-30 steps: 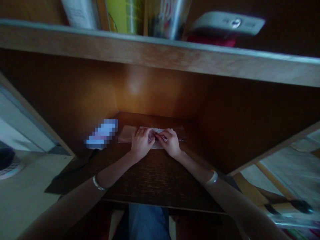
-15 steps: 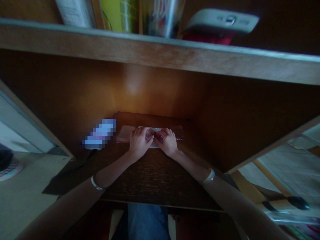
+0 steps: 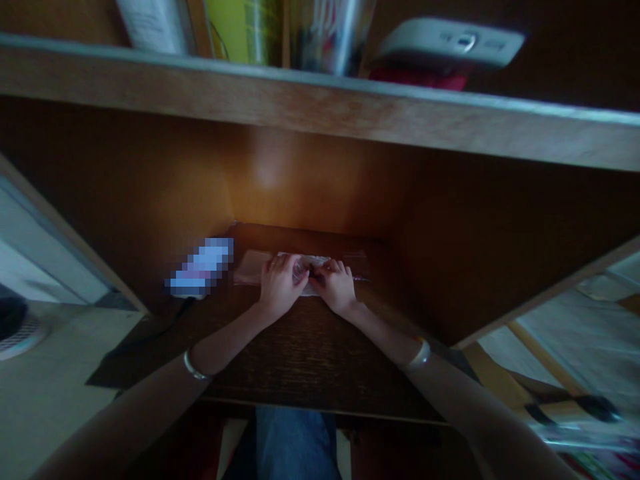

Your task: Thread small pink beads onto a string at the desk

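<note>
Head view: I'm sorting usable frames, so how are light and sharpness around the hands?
Head view: dim and underexposed; a warm glare patch on the back panel; left hand and right hand on the pale packet are small and soft; things on the shelf are blurred.

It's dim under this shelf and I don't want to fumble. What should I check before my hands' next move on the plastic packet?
1. Hands placed: left hand and right hand both lie on the flat clear plastic packet, fingertips meeting near its middle: ok.
2. Grip: the fingers cover the spot, so pinching or only pressing: cannot tell.
3. Support: the packet lies flat on the dark wooden desk: ok.
4. Light: dim below the wooden shelf, and the packet's contents are unreadable: not ok.
5. Neighbours: a pale pixelated object lies by the packet's left end, apart from the left hand: ok.
</note>
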`<action>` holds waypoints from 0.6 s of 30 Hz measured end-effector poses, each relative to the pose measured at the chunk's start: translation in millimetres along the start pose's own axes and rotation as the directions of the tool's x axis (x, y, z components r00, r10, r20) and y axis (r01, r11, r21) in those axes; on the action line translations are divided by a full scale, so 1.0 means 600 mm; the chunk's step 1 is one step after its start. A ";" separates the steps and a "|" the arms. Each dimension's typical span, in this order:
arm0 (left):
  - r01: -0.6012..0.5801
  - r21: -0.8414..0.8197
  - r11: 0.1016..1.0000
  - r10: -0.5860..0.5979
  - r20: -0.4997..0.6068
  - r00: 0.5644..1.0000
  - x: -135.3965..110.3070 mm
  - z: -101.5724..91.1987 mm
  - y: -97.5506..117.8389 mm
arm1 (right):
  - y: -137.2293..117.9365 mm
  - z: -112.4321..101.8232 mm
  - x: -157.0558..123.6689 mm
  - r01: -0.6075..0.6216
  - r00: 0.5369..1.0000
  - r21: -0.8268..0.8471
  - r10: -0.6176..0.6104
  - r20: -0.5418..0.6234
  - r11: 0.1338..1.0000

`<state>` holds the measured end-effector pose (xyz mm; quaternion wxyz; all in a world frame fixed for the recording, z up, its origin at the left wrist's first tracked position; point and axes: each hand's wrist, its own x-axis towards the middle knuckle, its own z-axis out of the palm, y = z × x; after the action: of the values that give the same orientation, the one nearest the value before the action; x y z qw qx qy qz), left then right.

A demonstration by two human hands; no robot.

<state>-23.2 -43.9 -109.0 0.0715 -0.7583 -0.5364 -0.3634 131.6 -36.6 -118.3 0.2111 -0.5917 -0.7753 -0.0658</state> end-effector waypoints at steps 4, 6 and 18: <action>-0.018 -0.011 1.000 0.018 0.006 1.000 0.001 -0.001 0.000 | 0.000 -0.002 0.000 0.014 1.000 -0.003 -0.014 -0.002 1.000; -0.025 -0.021 0.999 0.025 0.003 1.000 0.001 -0.001 0.000 | 0.000 -0.002 0.000 0.026 1.000 -0.002 -0.026 -0.003 1.000; -0.078 -0.098 0.992 0.082 0.029 0.996 0.000 0.005 -0.001 | 0.012 0.013 0.005 0.023 0.945 0.336 0.089 -0.314 0.942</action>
<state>-22.1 -42.0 -111.3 0.0403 -0.7877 -0.4885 -0.3731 136.2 -29.2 -125.2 0.4343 -0.5412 -0.7196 -0.0259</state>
